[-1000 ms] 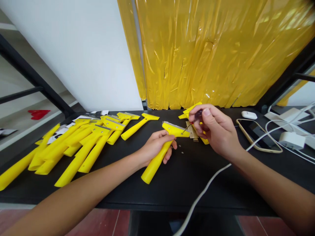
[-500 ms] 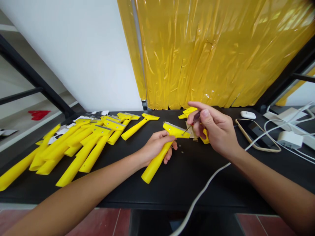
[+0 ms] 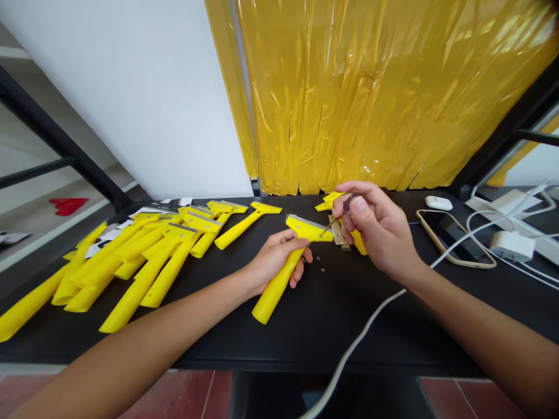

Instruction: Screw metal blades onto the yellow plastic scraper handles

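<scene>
While its handle is gripped in the left hand [image 3: 275, 259], the yellow plastic scraper [image 3: 279, 285] is held with its long axis slanted up and rightward, its blade head nearer the right hand [image 3: 379, 233]. A small screwdriver [image 3: 348, 203] is pinched in that hand, its tip at the head. Small metal fasteners [image 3: 322, 270] are placed just below the head; further scrapers [image 3: 161, 285] are heaped left of it on the black table [image 3: 244, 349].

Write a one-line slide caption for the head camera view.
Left hand grips a yellow-handled razor scraper while the right hand holds a small screwdriver against its head, on a black table.
</scene>
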Tool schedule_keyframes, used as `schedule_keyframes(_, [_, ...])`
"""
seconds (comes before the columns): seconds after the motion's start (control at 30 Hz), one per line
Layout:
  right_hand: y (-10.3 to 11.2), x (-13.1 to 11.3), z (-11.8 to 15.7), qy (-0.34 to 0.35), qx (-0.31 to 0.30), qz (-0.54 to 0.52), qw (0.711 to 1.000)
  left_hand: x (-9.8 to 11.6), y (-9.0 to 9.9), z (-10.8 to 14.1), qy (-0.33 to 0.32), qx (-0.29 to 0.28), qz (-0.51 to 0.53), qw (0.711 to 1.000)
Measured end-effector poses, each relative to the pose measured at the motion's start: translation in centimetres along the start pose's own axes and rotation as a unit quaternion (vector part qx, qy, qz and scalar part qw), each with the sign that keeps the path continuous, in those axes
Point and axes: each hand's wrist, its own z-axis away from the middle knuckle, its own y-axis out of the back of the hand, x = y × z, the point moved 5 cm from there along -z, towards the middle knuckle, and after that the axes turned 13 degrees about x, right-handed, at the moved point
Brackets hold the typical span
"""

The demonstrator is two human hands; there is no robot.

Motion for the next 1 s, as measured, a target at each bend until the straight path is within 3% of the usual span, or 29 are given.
schedule_keyframes(0.17, [0.1,-0.2,0.0,0.020,0.001,0.030,0.999,0.0,0.0,0.0,0.006,0.002,0.001,1.000])
schedule_keyframes(0.33, [-0.1,0.2,0.1,-0.003,-0.011,0.000,1.000,0.0,0.0,-0.1,0.006,0.005,0.004,1.000])
schedule_keyframes(0.63, [0.6,-1.1,-0.4,0.063,0.057,0.013,0.996,0.1,-0.1,0.2,0.020,-0.012,-0.010,1.000])
schedule_keyframes(1.0, [-0.4,-0.1,0.3,0.060,-0.004,0.020,0.998,0.2,-0.4,0.5,0.008,-0.038,-0.031,0.999])
